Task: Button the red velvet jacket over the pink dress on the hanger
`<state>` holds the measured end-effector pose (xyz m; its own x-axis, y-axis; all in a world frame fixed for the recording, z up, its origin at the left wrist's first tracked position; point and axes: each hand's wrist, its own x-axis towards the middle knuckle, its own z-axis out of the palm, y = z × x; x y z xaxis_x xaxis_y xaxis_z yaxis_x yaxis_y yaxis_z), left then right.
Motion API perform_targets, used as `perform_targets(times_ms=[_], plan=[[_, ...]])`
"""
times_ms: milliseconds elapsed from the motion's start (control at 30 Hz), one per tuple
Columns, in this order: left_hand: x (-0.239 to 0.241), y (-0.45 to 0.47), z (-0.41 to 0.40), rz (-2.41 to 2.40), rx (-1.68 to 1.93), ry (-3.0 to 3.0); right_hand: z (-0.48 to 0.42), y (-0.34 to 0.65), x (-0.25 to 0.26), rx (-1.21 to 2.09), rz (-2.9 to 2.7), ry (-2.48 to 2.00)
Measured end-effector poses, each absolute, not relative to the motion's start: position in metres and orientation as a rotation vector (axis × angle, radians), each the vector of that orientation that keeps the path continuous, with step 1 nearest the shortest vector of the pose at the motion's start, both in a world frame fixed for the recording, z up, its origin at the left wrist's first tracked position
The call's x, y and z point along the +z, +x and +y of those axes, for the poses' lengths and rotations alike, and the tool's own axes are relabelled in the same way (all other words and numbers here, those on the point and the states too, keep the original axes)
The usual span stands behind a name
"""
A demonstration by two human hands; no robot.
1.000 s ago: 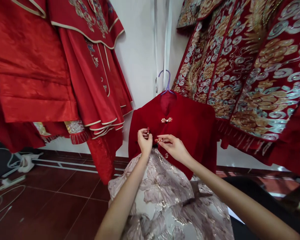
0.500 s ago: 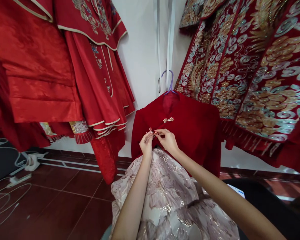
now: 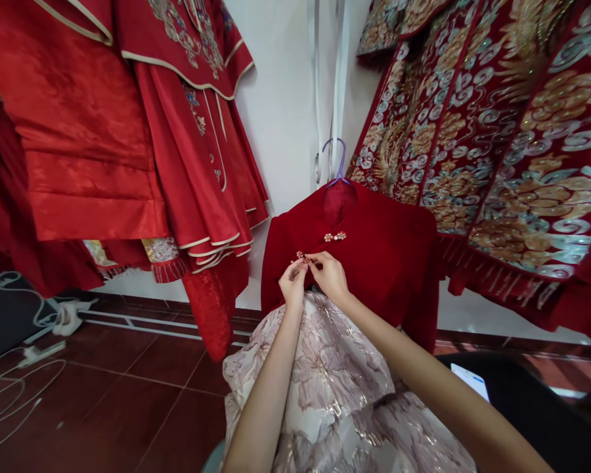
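Note:
A dark red jacket point(image 3: 384, 263) hangs on a purple hanger point(image 3: 342, 161) in front of me. Near its collar sits a jewelled clasp point(image 3: 335, 236) with a pearl-like middle and flower-shaped ends. Just below, a second jewelled clasp point(image 3: 301, 256) is pinched between the fingertips of my left hand point(image 3: 292, 282) and my right hand point(image 3: 329, 274). Both hands are closed and close together over the jacket front. The fingers cover part of this clasp, so I cannot tell whether it is fastened. Pale floral fabric point(image 3: 325, 368) lies beneath my forearms.
Red garments point(image 3: 93, 164) hang at the left, and a heavily embroidered red garment point(image 3: 512, 144) at the right. A phone point(image 3: 469, 381) lies on a black surface at lower right. White cables point(image 3: 10, 387), a power strip point(image 3: 42, 353) and pale shoes point(image 3: 67, 317) are at lower left.
The whole view has shifted slightly, so the scene sits a little further right. Both hands keep their pinch on the lower clasp, with only a small change in finger position.

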<state>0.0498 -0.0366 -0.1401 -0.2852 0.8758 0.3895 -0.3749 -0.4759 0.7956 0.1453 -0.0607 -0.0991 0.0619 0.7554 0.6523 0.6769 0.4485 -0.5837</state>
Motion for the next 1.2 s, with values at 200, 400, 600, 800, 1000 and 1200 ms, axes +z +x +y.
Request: perform_targets(times_ms=[200, 400, 600, 800, 1000, 1200], plan=[[-0.141, 0.051, -0.035, 0.764, 1.909, 1.083, -0.067, 0.146, -0.099, 0.052, -1.699, -1.266], [-0.145, 0.05, -0.031, 0.809, 1.901, 1.129, -0.067, 0.146, -0.101, 0.029, -1.737, -1.241], [-0.147, 0.05, -0.028, 0.835, 1.914, 1.165, -0.071, 0.143, -0.099, -0.002, -1.736, -1.246], [-0.146, 0.052, -0.027, 0.871, 1.881, 1.275, -0.072, 0.143, -0.097, 0.04, -1.746, -1.252], [-0.154, 0.039, -0.04, 1.256, 1.891, 1.442, -0.087, 0.167, -0.11, 0.278, -1.677, -1.124], [-0.161, 0.016, -0.061, 1.549, 1.484, 1.537, -0.118, 0.214, -0.17, 0.551, -1.484, -1.296]])
